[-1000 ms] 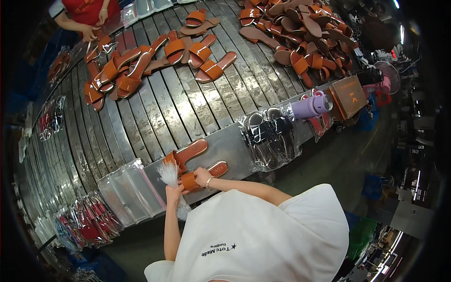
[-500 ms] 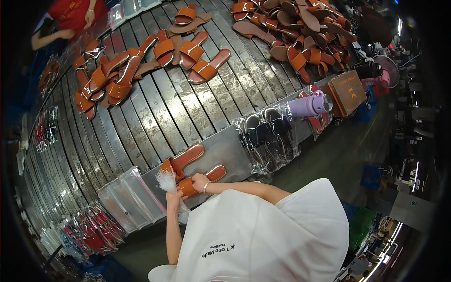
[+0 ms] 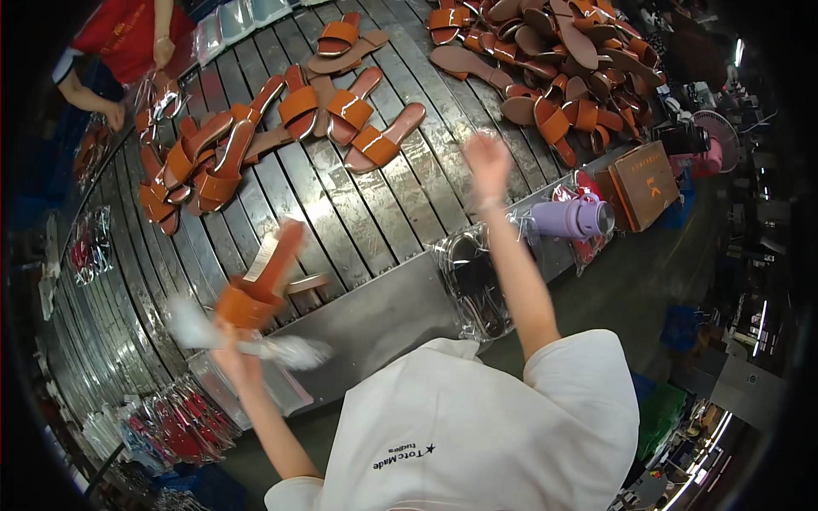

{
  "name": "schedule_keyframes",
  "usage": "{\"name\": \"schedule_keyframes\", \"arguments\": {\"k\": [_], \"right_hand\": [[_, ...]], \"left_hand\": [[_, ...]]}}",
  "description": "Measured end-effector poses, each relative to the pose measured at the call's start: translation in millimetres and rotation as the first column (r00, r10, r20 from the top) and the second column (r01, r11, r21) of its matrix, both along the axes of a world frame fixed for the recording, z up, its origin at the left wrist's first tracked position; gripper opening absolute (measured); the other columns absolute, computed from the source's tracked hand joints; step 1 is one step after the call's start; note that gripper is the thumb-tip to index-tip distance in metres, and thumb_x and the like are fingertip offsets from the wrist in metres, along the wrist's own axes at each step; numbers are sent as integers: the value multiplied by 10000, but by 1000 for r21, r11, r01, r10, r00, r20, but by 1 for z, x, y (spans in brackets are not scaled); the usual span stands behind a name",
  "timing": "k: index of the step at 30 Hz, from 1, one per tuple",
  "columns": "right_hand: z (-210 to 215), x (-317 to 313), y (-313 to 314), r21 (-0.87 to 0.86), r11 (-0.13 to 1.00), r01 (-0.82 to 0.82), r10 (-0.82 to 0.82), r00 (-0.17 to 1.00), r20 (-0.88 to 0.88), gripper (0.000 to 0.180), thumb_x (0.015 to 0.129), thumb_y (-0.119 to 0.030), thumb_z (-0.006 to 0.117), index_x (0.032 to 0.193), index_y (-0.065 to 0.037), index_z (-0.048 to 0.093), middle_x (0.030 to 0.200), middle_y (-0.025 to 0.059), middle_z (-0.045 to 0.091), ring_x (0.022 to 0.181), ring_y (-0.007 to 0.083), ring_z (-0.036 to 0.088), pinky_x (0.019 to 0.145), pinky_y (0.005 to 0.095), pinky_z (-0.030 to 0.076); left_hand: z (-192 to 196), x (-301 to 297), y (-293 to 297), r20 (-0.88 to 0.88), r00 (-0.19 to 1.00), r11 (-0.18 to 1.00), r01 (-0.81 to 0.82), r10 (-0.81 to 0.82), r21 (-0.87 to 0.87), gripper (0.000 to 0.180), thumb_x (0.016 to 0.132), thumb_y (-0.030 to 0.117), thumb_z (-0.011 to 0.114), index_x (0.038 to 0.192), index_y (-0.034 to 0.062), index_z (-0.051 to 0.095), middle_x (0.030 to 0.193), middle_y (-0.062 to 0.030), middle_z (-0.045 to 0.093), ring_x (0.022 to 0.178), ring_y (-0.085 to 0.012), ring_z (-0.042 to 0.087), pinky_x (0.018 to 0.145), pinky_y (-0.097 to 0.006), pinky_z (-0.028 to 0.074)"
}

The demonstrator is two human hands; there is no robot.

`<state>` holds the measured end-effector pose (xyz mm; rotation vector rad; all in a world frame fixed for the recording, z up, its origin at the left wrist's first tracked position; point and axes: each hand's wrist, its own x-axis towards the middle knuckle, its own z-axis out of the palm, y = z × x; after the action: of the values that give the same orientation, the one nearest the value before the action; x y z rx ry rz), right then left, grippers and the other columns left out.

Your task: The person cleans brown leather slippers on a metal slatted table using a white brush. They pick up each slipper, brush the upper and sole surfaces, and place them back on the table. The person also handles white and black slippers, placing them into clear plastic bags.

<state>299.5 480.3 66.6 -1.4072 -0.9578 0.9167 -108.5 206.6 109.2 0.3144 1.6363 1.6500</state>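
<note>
The ribbed metal worktop (image 3: 375,213) curves across everything in front of you, and all places below are told from it. On its far right end lies a big heap of brown and orange flat sandals (image 3: 554,60); toward its far left a smaller scatter of orange strap sandals (image 3: 256,136) spreads out, with another person in a red top (image 3: 128,34) standing at the far left edge. At its near edge, a flat smooth metal panel (image 3: 383,315) carries clear plastic bags holding dark sandals (image 3: 473,285). Off its right near corner sit a brown cardboard box (image 3: 643,183) and a lilac plastic bottle (image 3: 567,219), just beside each other.

Your right hand (image 3: 487,162) is raised above the middle of the worktop, blurred; its fingers seem spread apart and hold nothing. Your left hand (image 3: 234,353) is lifted over the near left edge, its fingers clamped on an orange strap sandal with a tan sole (image 3: 260,285), tilted toe-up, together with crumpled white tissue paper (image 3: 256,341). Below the near left edge hang packets of red sandals in clear bags (image 3: 183,422).
</note>
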Motion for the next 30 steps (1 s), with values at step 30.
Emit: {"name": "schedule_keyframes", "arguments": {"k": [30], "right_hand": [[-29,242,235,32,406,913,-521,203,829,617,689,-206,635,1175,38,343,1156,199,418,1109,341,386,957,429,344]], "left_hand": [[-65,153,118,-467,525,693,414,-711,-590,271,800,14,502,1065,-32,527,999,-190,510,929,-321,530,752,-367,459]]}}
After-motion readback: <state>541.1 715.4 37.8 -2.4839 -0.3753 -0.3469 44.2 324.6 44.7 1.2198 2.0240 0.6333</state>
